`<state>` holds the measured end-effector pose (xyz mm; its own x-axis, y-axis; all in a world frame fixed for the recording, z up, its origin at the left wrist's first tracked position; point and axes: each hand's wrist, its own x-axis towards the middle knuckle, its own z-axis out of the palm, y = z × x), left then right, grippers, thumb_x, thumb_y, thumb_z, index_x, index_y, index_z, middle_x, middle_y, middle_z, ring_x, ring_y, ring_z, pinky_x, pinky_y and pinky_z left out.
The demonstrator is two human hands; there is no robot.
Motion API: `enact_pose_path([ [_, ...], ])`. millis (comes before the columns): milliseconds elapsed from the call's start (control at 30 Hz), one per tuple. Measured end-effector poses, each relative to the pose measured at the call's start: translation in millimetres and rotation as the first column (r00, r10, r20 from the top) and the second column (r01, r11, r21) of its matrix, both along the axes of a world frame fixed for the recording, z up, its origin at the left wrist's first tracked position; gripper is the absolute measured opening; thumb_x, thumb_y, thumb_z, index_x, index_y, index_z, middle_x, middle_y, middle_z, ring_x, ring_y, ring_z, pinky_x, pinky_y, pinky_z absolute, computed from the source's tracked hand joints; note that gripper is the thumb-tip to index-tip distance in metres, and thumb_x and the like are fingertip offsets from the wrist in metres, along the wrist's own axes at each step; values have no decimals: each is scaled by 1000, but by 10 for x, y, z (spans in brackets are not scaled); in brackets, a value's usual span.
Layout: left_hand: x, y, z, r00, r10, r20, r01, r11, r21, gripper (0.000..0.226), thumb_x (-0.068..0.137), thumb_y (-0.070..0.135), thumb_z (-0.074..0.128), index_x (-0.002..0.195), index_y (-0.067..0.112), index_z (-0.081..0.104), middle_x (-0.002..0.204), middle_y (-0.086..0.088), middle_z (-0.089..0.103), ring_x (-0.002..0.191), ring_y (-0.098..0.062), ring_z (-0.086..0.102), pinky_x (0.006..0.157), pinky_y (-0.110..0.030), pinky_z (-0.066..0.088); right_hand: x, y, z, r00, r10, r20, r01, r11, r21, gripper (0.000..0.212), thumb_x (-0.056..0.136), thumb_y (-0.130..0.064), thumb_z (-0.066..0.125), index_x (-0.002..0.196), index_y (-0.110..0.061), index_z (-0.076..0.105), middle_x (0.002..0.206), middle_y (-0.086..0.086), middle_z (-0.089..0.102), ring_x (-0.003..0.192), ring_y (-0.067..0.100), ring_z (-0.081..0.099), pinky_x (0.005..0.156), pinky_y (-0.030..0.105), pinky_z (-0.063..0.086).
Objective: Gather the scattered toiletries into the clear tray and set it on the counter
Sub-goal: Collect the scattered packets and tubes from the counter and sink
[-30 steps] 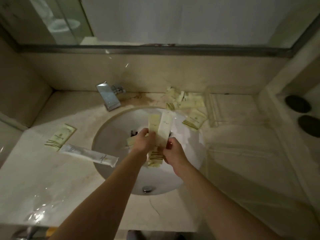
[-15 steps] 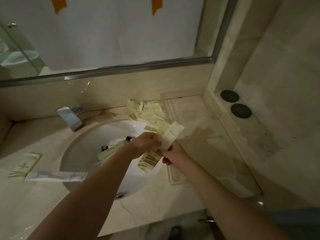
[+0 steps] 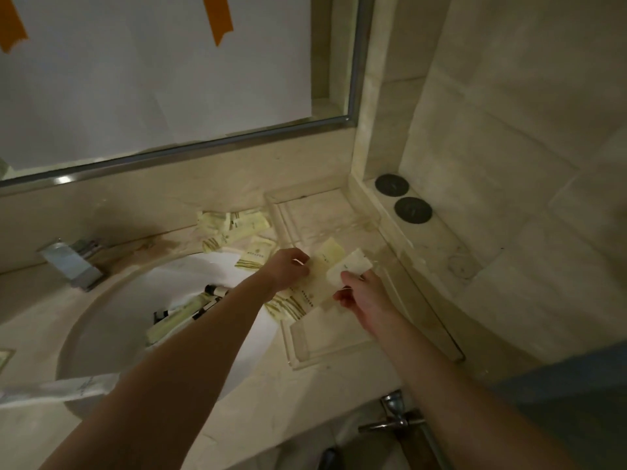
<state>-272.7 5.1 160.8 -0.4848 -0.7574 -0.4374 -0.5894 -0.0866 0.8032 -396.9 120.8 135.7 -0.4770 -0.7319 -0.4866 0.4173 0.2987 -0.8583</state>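
Note:
My left hand [image 3: 289,269] and my right hand [image 3: 359,295] together hold a bundle of pale yellow toiletry packets [image 3: 314,290] and a white packet [image 3: 349,267] above the left part of the clear tray [image 3: 325,354], which lies on the counter right of the sink. More yellow packets [image 3: 234,228] lie in a heap behind the sink's rim. Small tubes with black caps [image 3: 183,313] lie in the white basin. A long white sachet [image 3: 57,390] rests across the sink's front left rim.
The chrome faucet [image 3: 73,262] stands at the back left of the basin [image 3: 112,320]. Two dark round discs [image 3: 402,198] sit on a raised marble ledge at the right. A mirror covered with paper hangs behind. A metal pipe fitting [image 3: 395,415] shows below the counter edge.
Both hands carried the packets from over the basin rightward to above the clear tray. The view swung right, so the left counter items slid toward the frame's edge.

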Motion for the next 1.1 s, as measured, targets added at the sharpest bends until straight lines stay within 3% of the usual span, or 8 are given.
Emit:
enact_pose_path([
  [167, -51, -74, -107, 997, 74, 26, -71, 992, -103, 16, 90, 8, 56, 104, 10, 63, 92, -11, 63, 74, -23, 58, 61, -28, 48, -155, 86, -161, 996, -91, -16, 92, 988, 127, 16, 96, -13, 50, 111, -11, 56, 83, 7, 63, 57, 14, 57, 50, 23, 46],
  [267, 2, -129, -156, 990, 119, 71, -108, 985, -133, 19, 90, 10, 54, 107, 10, 63, 94, -12, 65, 81, -27, 61, 73, -36, 53, -192, 75, -289, 986, -169, -6, 167, 967, 192, 18, 95, -13, 50, 111, -8, 57, 78, 8, 61, 56, 15, 57, 49, 24, 48],
  [467, 118, -215, -195, 983, 152, 108, -138, 983, -124, 20, 90, 9, 52, 107, 12, 62, 91, -10, 62, 78, -25, 58, 68, -30, 47, -85, -27, -487, 929, -292, 226, 237, 942, 239, 14, 93, 3, 51, 106, 2, 56, 81, 13, 58, 65, 21, 57, 46, 26, 55],
  [600, 164, -255, -198, 981, 145, 126, -130, 984, -124, 21, 90, 8, 52, 109, 11, 63, 88, -7, 61, 75, -23, 57, 61, -28, 47, 2, -132, -513, 879, -340, 333, 265, 931, 249, 6, 92, 8, 49, 92, 4, 54, 82, 16, 56, 71, 23, 56, 60, 36, 60],
  [800, 207, -286, -193, 983, 124, 138, -110, 988, -104, 23, 90, 7, 53, 110, 11, 63, 93, -9, 62, 74, -21, 57, 61, -27, 46, 20, -368, -596, 856, -372, 360, 261, 911, 320, 18, 94, 4, 46, 110, 7, 55, 84, 16, 60, 65, 24, 60, 49, 27, 57],
  [900, 222, -282, -192, 983, 114, 147, -100, 990, -98, 24, 90, 6, 53, 110, 11, 64, 89, -7, 61, 68, -17, 55, 58, -25, 45, 22, -451, -667, 856, -414, 310, 291, 881, 374, 31, 93, 7, 45, 123, 12, 50, 112, 22, 61, 68, 27, 62, 40, 26, 55],
  [1033, 215, -237, -210, 984, 72, 164, -59, 995, -83, 25, 89, 6, 54, 112, 11, 64, 92, -8, 63, 75, -21, 57, 61, -24, 47, -42, -453, -716, 815, -461, 350, 320, 863, 391, 34, 97, -1, 45, 130, 5, 46, 126, 17, 56, 92, 29, 64, 43, 11, 49],
  [1100, 191, -216, -229, 983, 55, 176, -42, 996, -74, 25, 89, 7, 56, 112, 12, 65, 96, -9, 64, 78, -23, 58, 61, -25, 47, -21, -419, -683, 886, -333, 323, 228, 919, 321, 40, 94, 2, 44, 134, 3, 42, 111, 14, 56, 79, 27, 60, 54, 23, 55],
])
